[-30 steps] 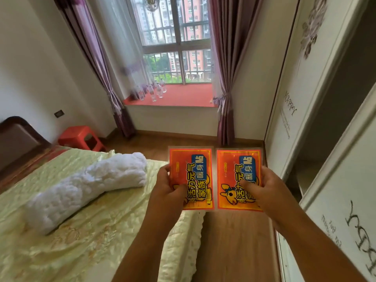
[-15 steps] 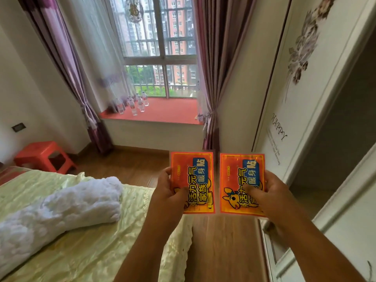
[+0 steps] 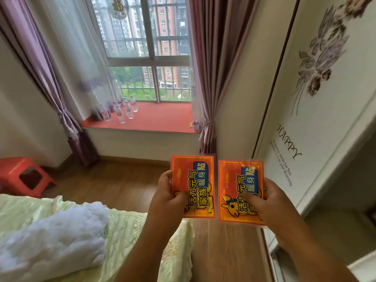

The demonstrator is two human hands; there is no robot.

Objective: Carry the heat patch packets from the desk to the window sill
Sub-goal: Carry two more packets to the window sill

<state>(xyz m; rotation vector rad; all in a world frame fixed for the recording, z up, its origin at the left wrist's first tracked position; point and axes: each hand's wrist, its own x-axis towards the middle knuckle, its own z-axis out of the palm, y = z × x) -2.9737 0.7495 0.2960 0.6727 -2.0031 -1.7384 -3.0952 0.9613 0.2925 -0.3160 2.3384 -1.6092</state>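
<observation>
While the left hand [image 3: 168,197] grips one heat patch packet [image 3: 193,186] by its lower left corner, thumb pressed on the printed face and fingers behind, the right hand [image 3: 268,202] grips a second heat patch packet [image 3: 240,190] by its lower right corner in the same way. Both packets are orange with a yellow border, a blue label and a cartoon animal, and they are held upright, side by side, with a narrow gap between them. They hang in the air above the wooden floor [image 3: 126,186], beyond the foot corner of the bed [image 3: 126,231]. On the bed, near its right edge, lies a rolled white blanket [image 3: 50,237] on a pale green cover. To the right stands a white wardrobe door [image 3: 305,119] printed with a flower and the word HAPPY. Ahead, well apart from the packets, is the red window sill [image 3: 162,119], with a cluster of clear water bottles [image 3: 122,110] at its left end. Purple curtains [image 3: 205,78] hang at both sides of the window, and a red plastic stool [image 3: 22,176] stands on the floor at the left.
</observation>
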